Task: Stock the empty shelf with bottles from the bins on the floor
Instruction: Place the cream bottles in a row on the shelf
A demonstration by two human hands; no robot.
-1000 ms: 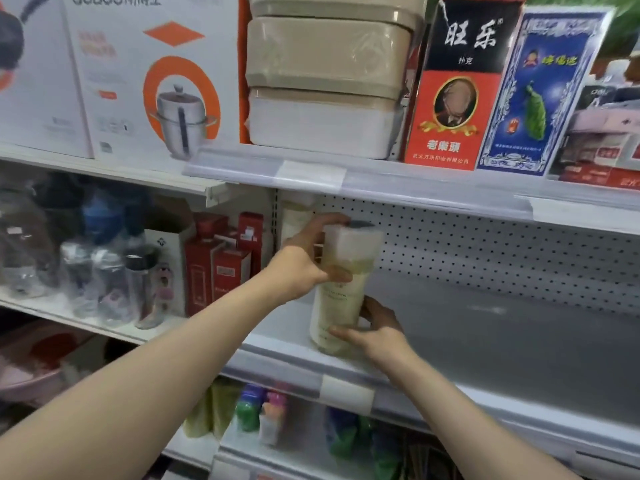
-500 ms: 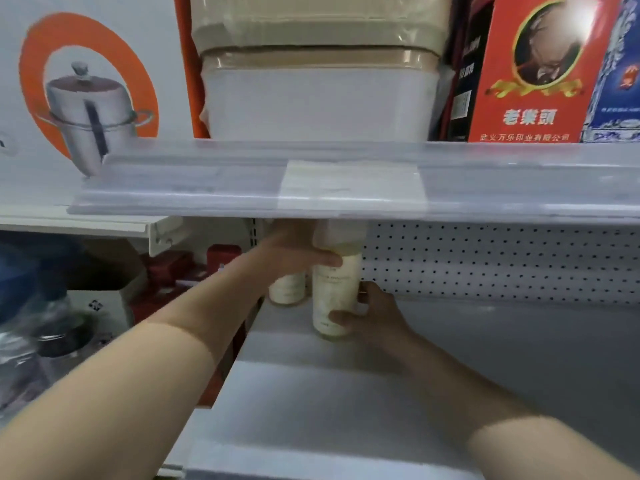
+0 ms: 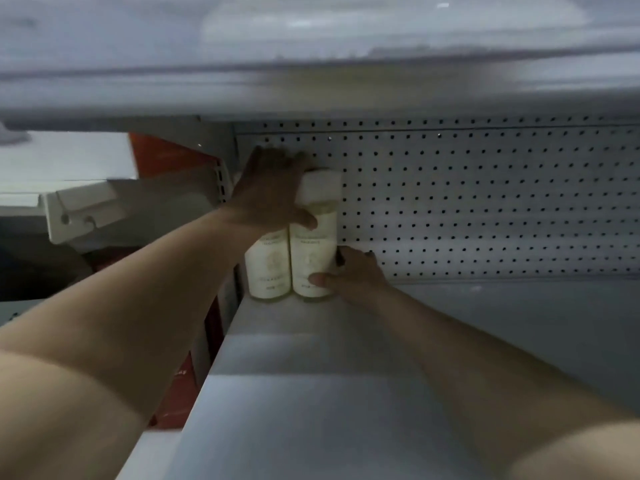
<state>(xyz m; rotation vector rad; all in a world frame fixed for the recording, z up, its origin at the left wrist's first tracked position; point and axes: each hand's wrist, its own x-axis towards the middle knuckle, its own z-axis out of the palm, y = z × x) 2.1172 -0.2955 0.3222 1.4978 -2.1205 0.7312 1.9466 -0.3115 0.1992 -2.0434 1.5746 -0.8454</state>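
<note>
Left bottle [image 3: 268,268] and right bottle [image 3: 313,251] stand upright, touching, at the back-left corner of the shelf [image 3: 346,393], just before the pegboard [image 3: 485,202]. Left hand [image 3: 268,192] grips the right bottle's top; right hand [image 3: 353,275] holds its base from the right.

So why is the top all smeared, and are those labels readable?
Head view: motion blur streaks the upper shelf; beneath it the light is dim, so the print on the held bottle and its neighbour is too soft to read.
</note>
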